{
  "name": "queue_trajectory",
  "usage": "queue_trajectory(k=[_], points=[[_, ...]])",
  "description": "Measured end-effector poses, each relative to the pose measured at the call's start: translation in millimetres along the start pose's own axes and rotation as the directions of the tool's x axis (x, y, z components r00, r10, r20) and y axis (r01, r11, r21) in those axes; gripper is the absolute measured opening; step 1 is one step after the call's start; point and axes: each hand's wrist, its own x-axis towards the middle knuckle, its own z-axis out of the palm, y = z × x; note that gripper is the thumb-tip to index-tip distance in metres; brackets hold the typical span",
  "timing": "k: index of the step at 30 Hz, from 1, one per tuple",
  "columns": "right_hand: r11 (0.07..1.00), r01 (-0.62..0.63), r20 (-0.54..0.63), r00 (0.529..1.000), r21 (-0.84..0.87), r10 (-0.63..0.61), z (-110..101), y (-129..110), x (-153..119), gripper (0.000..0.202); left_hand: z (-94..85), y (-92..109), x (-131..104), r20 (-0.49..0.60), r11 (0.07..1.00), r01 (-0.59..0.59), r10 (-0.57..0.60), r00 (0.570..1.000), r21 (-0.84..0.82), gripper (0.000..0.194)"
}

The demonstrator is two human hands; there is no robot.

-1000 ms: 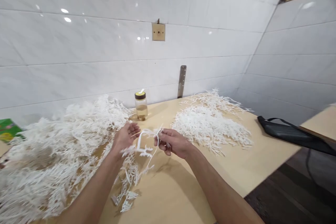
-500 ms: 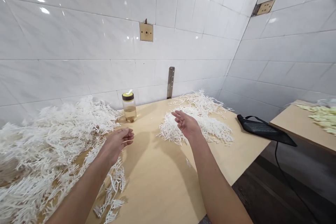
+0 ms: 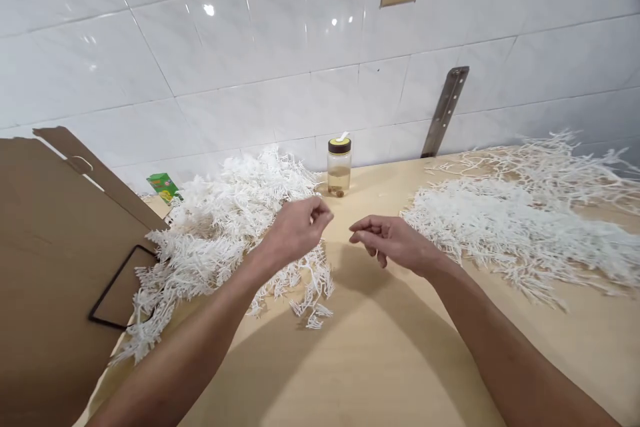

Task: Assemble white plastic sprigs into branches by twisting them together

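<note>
My left hand (image 3: 299,228) is raised over the right edge of a heap of white branching plastic sprigs (image 3: 235,200). Its thumb and fingertips come together in a pinch, and whatever they hold, if anything, is too small to see. Facing it across a small gap, my right hand (image 3: 393,240) has its fingers loosely bent and apart, with nothing visible in them. Beside the right hand lies a flatter pile of white sprigs (image 3: 505,227). A few loose sprigs (image 3: 313,300) trail on the table below my left hand.
A clear jar (image 3: 339,170) with a black and yellow lid, holding liquid, stands near the wall. At left are a cardboard box (image 3: 55,247), a black wire frame (image 3: 107,290) and a green packet (image 3: 164,185). A metal bracket (image 3: 445,113) leans by the wall behind the table (image 3: 380,373).
My view has turned left, bringing the cardboard box and green packet in. My right hand has moved left, off the right pile, and the two hands are now closer together.
</note>
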Motion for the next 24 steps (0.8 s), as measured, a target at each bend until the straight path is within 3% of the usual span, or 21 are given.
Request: queue_trajectory(k=[4, 7, 9, 12, 19, 24], points=[[0.974, 0.110, 0.166, 0.983, -0.198, -0.077, 22.0, -3.8, -5.6, 0.018, -10.7, -29.4, -57.7, 0.121, 0.919, -0.061, 0.014, 0.993, 0.390, 0.022], [0.942, 0.223, 0.235, 0.958, -0.252, -0.164, 29.5, -5.0, -7.0, 0.011, -7.2, -52.5, -70.0, 0.208, 0.782, -0.118, -0.015, 0.978, 0.612, 0.036], [0.931, 0.255, 0.227, 0.954, -0.261, -0.198, 31.8, -2.2, -6.1, 0.010, -2.6, -60.6, -60.6, 0.168, 0.741, -0.100, -0.017, 0.986, 0.665, 0.027], [0.923, 0.248, 0.182, 0.962, -0.292, -0.201, 32.8, 6.9, -3.8, 0.011, 0.6, -60.7, -35.7, 0.105, 0.749, -0.061, -0.012, 0.994, 0.659, 0.016], [0.919, 0.312, -0.011, 0.946, -0.242, -0.324, 34.0, 5.5, -1.0, 0.046, -4.0, -37.6, -2.2, -0.007, 0.883, -0.110, 0.127, 0.992, 0.457, 0.016], [0.925, 0.338, -0.126, 0.924, -0.172, -0.362, 38.3, -8.3, -1.8, 0.013, 7.8, -25.8, 5.8, 0.099, 0.753, -0.330, 0.336, 0.937, 0.570, 0.018]])
